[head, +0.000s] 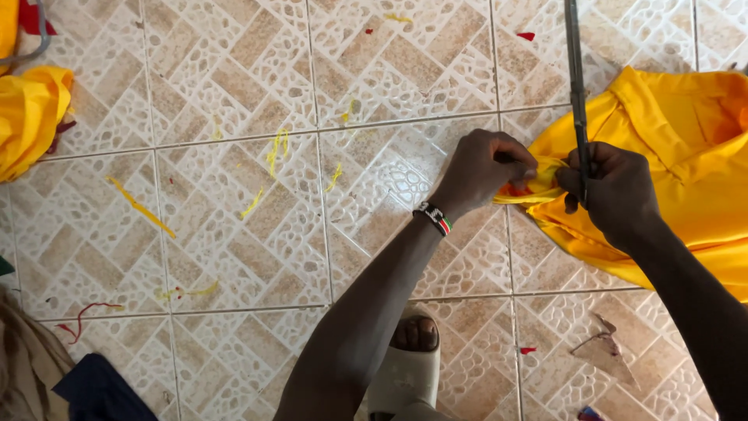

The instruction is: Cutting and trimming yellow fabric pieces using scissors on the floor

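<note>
Yellow cloth (670, 156) pinched by both hands over patterned tile floor (234, 195) w/ scraps.

The yellow cloth (670, 156) lies rumpled on the floor — one bunched edge pinched between both hands, the rest spreading rightward.

The yellow cloth (686, 156) runs off the right edge. The dark rod (575, 86) leaves the top. Both hands' fingertips hide in bunched fabric.

Bright yellow cloth (670, 156), tan and white pebble-pattern floor tiles (234, 234), yellow and red thread scraps (140, 206), red, white, green, black beaded wristband (434, 217), white sandal (405, 378)
</note>
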